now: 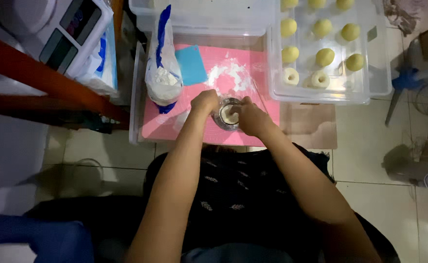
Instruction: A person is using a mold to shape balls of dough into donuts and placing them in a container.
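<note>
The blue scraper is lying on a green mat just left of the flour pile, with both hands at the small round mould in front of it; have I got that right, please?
Not quite: the mat is pink, not green, as the head view shows. The rest holds: the blue scraper lies just left of the flour pile, and the left hand and right hand are at the small round mould.

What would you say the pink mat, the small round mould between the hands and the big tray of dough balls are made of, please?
Pink mat: probably silicone, matte and lying flat, dusted with flour. Round mould: seemingly metal, with a grey, shiny rim; both hands partly hide it. Tray: clear rigid plastic, see-through walls with glossy highlights.
</note>
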